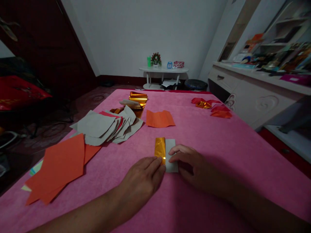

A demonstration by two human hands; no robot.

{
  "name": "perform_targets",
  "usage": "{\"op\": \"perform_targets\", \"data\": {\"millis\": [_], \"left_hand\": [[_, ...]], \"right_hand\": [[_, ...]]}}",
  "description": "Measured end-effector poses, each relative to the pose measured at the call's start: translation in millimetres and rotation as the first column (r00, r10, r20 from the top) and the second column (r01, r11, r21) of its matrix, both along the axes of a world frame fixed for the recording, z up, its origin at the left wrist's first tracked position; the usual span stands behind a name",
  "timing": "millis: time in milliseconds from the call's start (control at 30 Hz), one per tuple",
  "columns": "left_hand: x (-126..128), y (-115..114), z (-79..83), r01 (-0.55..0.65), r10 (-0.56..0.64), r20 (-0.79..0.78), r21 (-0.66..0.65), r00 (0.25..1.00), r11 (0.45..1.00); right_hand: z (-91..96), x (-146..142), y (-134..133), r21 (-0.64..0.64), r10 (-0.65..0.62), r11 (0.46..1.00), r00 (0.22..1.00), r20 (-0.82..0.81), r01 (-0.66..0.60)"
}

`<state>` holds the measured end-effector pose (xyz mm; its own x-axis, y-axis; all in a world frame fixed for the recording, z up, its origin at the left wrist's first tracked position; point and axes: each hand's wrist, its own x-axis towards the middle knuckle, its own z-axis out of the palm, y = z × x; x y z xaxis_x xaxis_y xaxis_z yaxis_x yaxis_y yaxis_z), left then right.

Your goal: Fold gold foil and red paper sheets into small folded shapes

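Observation:
A small sheet of gold foil paper (pixel 160 148) lies on the pink table cover (pixel 218 142), its left part folded over gold side up, its grey underside (pixel 170 144) showing on the right. My left hand (pixel 143 179) lies flat with its fingertips pressing the near end of the gold fold. My right hand (pixel 189 163) rests beside it, fingers curled, fingertips on the grey part of the sheet. Neither hand lifts anything.
A fan of grey-backed sheets (pixel 107 127) lies to the left, with orange sheets (pixel 60 165) nearer me. One orange sheet (pixel 159 118) lies ahead, a gold foil stack (pixel 138 98) behind it. Folded red and gold pieces (pixel 213 108) sit far right. A white cabinet (pixel 255 97) stands right.

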<state>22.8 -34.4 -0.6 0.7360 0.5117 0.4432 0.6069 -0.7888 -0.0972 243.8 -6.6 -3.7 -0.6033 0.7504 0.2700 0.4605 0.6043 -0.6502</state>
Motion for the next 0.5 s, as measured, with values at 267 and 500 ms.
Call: {"op": "perform_targets", "data": {"millis": [267,500], "left_hand": [[0,-3,-7.8,0.011,0.002,0.145,-0.093,0.989,0.996],[-2,-4,-11.1,0.040,-0.026,0.127,-0.111,0.992,0.993]], "right_hand": [[0.2,-8,7,-0.164,-0.060,0.986,0.993,-0.103,0.042],[4.1,-19,6,-0.188,-0.221,0.958,0.975,0.007,0.218]]}}
